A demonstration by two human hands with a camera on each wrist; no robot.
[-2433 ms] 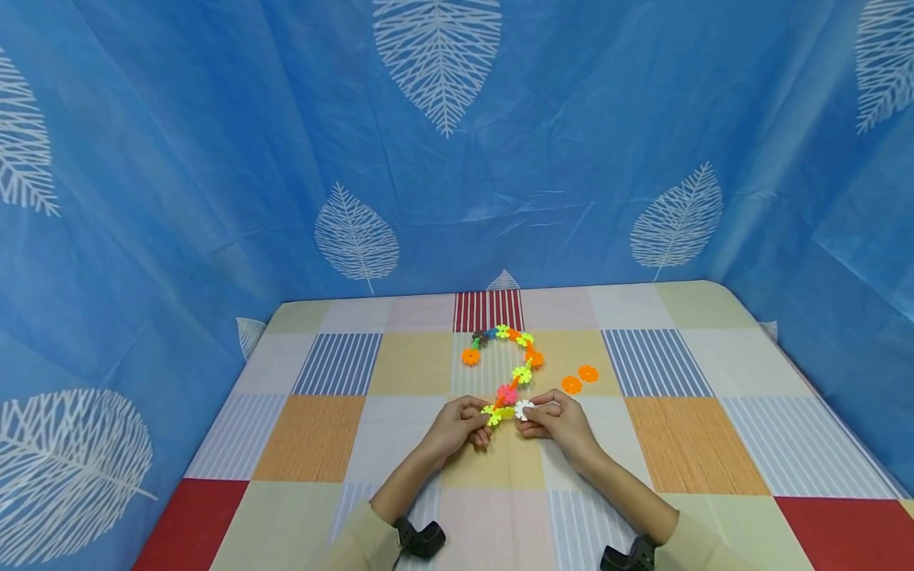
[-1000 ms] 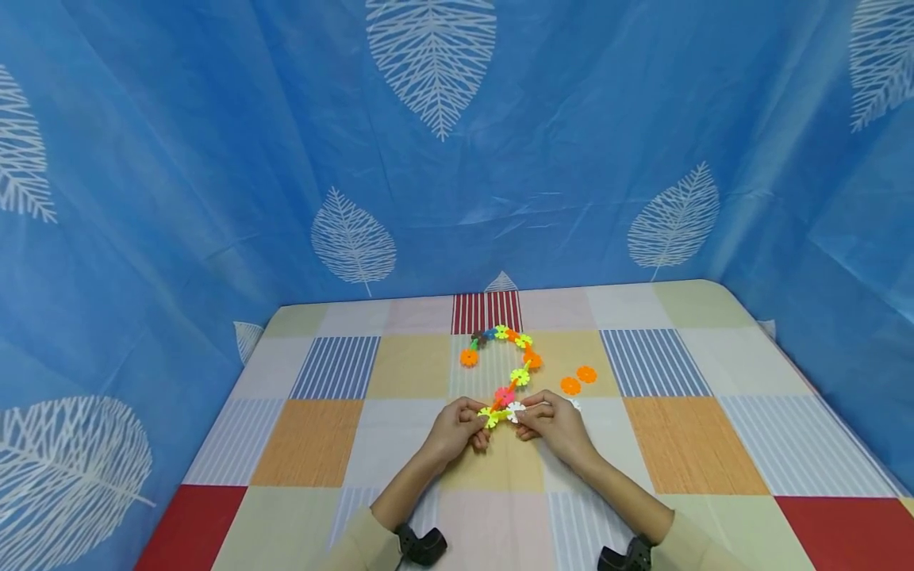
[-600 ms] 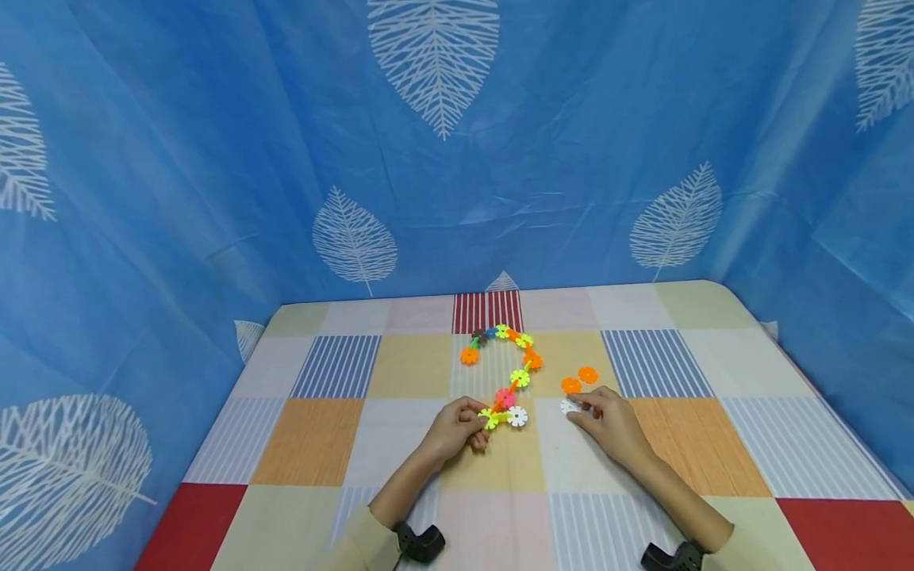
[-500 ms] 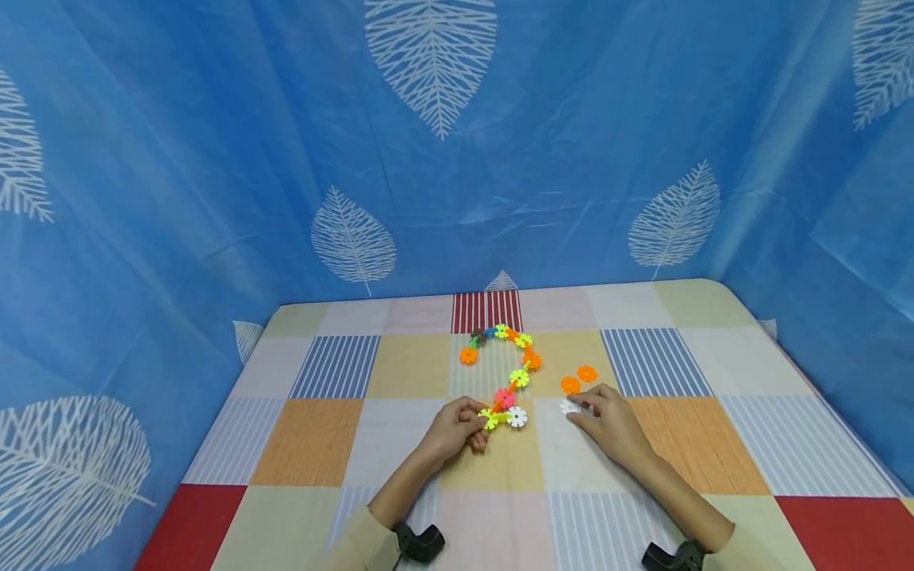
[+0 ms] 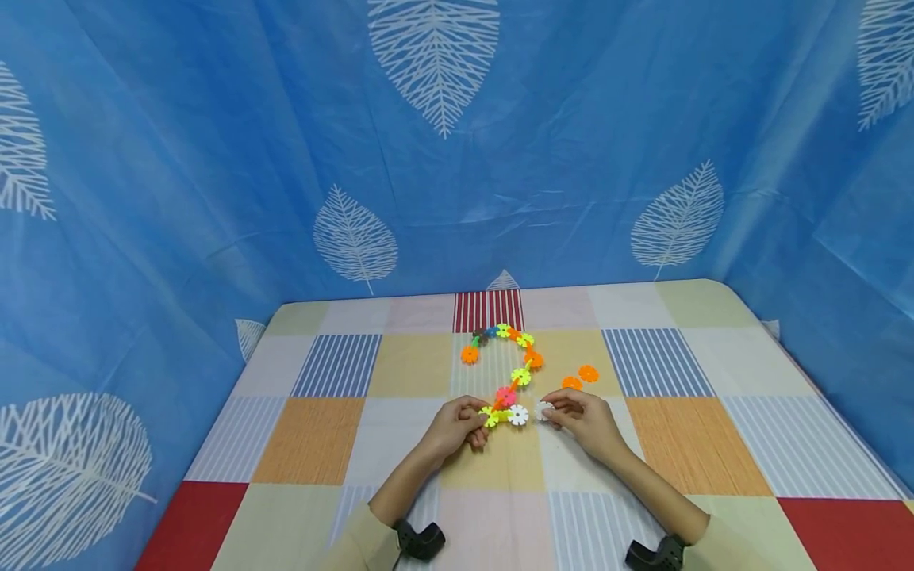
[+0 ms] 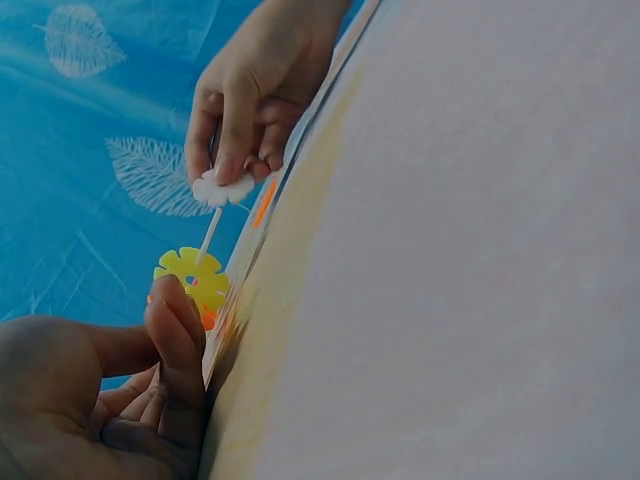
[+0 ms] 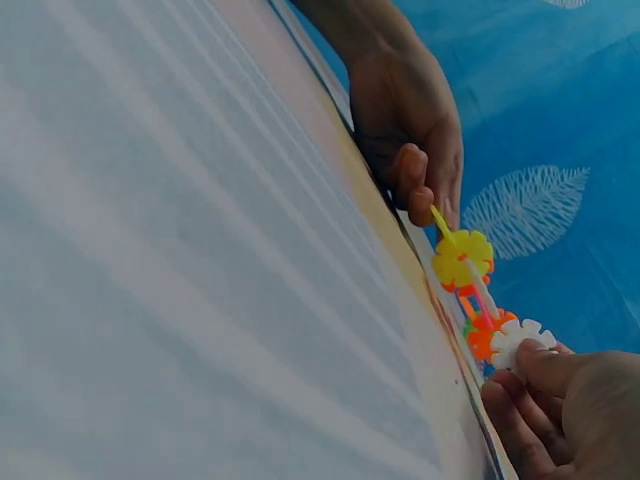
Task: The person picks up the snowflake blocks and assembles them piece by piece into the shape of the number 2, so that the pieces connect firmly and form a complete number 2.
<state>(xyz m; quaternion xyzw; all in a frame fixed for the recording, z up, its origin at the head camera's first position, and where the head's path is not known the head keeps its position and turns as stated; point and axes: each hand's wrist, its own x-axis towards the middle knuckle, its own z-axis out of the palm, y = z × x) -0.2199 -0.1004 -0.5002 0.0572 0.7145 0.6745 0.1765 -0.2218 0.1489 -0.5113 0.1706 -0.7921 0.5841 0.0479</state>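
A chain of notched flower-shaped plastic discs (image 5: 521, 376) in several colours curves over the table. My left hand (image 5: 455, 427) pinches a yellow-green disc (image 5: 490, 417) at its near end. Joined on that end, through a yellow piece between them, is a white disc (image 5: 518, 415). Just right of it my right hand (image 5: 585, 420) pinches a second white disc (image 5: 544, 410) between thumb and finger, with a small gap between the two. In the left wrist view the held white disc (image 6: 222, 188) is near the edge-on white disc (image 6: 208, 236). Fingertips partly cover both pinched discs.
Two loose orange discs (image 5: 589, 373) lie beyond my right hand, the nearer one partly covered by it. The table has a patchwork cloth (image 5: 671, 444). A blue leaf-print curtain (image 5: 543, 159) closes in the back and sides.
My right hand let go of the first white disc, now joined to the chain. It moved right, took the second white disc from the table and came back left. My left hand stays put.
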